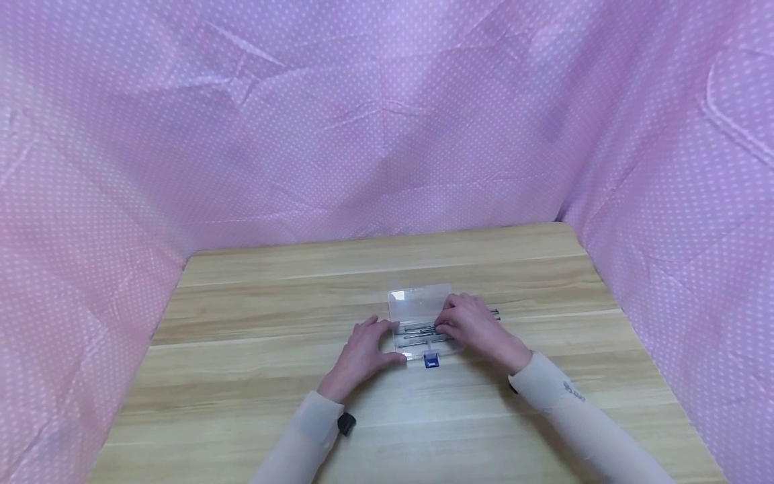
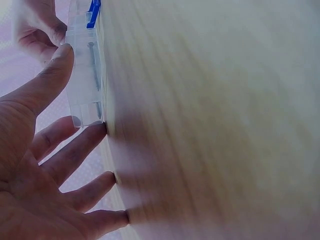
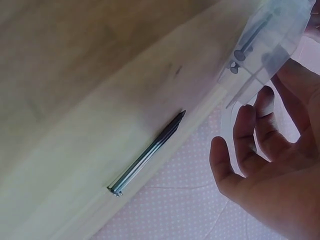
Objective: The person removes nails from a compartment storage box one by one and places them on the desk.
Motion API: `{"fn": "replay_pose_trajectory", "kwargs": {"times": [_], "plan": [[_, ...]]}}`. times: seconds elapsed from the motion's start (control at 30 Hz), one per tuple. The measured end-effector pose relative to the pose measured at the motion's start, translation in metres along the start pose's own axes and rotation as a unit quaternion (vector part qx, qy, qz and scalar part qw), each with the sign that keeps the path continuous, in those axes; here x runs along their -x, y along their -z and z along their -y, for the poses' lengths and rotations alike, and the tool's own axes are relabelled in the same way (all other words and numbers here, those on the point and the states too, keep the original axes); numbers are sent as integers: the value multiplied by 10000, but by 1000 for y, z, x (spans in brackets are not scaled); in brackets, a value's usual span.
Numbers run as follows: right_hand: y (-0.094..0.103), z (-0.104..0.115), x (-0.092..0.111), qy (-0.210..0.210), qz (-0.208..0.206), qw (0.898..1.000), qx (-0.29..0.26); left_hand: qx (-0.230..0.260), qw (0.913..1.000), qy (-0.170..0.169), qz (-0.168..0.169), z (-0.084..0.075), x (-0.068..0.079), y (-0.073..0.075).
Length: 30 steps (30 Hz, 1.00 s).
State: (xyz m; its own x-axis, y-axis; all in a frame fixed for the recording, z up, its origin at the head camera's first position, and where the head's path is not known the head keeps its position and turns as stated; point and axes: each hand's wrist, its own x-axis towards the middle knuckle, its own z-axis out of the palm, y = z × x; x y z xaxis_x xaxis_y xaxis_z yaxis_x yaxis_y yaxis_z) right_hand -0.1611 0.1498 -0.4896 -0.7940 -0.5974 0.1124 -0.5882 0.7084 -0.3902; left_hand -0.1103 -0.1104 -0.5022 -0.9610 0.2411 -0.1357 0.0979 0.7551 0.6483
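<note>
A clear plastic box with its lid folded back sits mid-table, a blue latch at its front. Long metal nails lie inside, roughly lengthwise. My left hand grips the left end, thumb at the front corner and index finger at the back one; its other fingers are spread, tips touching the table. Over the right half of the box, my right hand pinches at the nails with thumb and forefinger, the tips partly hidden. Its remaining fingers are loosely curled beside the box end.
Just right of the box, a few loose nails lie close together on the wooden table, partly behind my right hand in the head view. Pink dotted cloth hangs around the table's back and sides.
</note>
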Motion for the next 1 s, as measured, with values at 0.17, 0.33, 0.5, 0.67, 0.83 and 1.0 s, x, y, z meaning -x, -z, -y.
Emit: {"fn": "replay_pose_trajectory", "kwargs": {"times": [0.17, 0.33, 0.5, 0.67, 0.83, 1.0], "plan": [[2, 1, -2, 10, 45, 10000, 31, -12, 10000, -8, 17, 0, 0, 1], [2, 1, -4, -8, 156, 9999, 72, -25, 10000, -24, 43, 0, -1, 1], [3, -1, -6, 72, 237, 9996, 94, -25, 10000, -13, 67, 1, -1, 2], [6, -2, -7, 214, 353, 9991, 17, -25, 10000, 32, 89, 0, -1, 2], [7, -5, -10, 361, 574, 9977, -86, -32, 10000, 11, 82, 1, -1, 2], [5, -11, -13, 508, 703, 9961, -131, -9, 10000, 28, 83, 1, -2, 2]]}}
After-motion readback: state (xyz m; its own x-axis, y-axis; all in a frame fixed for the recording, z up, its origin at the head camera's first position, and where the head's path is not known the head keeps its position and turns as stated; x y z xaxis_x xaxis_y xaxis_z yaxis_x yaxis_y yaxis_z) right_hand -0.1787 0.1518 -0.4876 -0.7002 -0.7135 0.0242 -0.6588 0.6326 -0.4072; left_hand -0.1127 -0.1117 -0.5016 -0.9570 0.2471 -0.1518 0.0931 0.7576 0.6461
